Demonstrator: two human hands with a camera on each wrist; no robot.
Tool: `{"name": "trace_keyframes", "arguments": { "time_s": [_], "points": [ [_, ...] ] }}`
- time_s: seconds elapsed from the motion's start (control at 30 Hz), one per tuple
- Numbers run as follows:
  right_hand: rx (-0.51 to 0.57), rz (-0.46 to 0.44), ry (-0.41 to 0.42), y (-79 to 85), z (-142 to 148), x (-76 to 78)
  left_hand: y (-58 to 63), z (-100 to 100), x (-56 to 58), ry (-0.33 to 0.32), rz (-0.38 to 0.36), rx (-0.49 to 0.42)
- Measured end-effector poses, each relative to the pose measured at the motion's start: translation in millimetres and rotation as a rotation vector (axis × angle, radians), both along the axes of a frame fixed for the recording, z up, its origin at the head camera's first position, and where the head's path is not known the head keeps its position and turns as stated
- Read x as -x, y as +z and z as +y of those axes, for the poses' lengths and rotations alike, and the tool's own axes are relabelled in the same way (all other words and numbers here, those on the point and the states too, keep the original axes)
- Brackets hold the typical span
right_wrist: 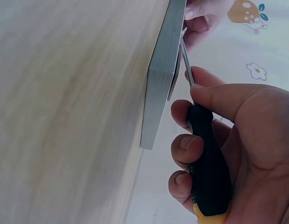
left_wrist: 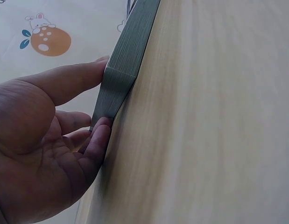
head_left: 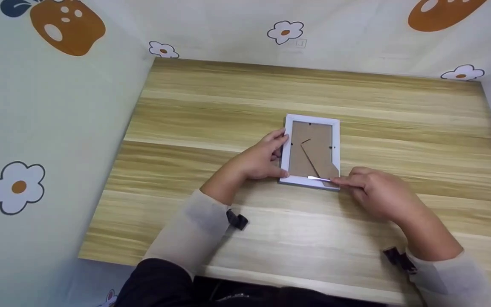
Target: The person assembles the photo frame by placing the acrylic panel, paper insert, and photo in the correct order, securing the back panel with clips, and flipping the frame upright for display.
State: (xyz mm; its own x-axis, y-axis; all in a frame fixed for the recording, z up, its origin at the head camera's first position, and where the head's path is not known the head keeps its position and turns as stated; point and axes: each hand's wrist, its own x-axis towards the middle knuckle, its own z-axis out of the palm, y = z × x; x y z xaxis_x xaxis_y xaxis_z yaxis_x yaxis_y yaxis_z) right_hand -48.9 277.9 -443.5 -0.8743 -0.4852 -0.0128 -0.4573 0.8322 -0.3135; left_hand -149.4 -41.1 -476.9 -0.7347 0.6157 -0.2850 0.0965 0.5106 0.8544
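A white picture frame (head_left: 313, 119) lies back side up on the table, its brown backing board (head_left: 311, 160) showing with a bent slit across it. My left hand (head_left: 260, 155) grips the frame's left edge, thumb on top near the lower left corner and fingers along the side. In the right wrist view, my right hand (right_wrist: 261, 135) holds a screwdriver (right_wrist: 207, 163) with a black and yellow handle, index finger and thumb along its metal shaft. Its flat tip (head_left: 313, 178) reaches over the frame's lower border, beside the stand's lower end, close to the lower right corner.
The wood-grain table (head_left: 211, 102) stretches around the frame on all sides. Pale cloth walls (head_left: 228, 34) printed with flowers and oranges stand along its left and back edges. Dark straps (head_left: 238, 219) hang at both wrists.
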Motion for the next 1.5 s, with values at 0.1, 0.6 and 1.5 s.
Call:
{"name": "trace_keyframes", "arguments": {
  "time_s": [0.1,0.6,1.5],
  "points": [
    [0.006,-0.010,-0.001,0.2,0.0,1.2,0.5,-0.5,0.4,-0.001,-0.005,-0.006],
    [0.002,-0.050,-0.014,3.5,-2.7,2.2,0.9,0.6,-1.0,-0.003,-0.005,0.033],
    [0.202,-0.219,-0.163,10.3,22.0,27.4,1.4,0.3,-1.2,0.009,-0.011,0.004]
  ]
}}
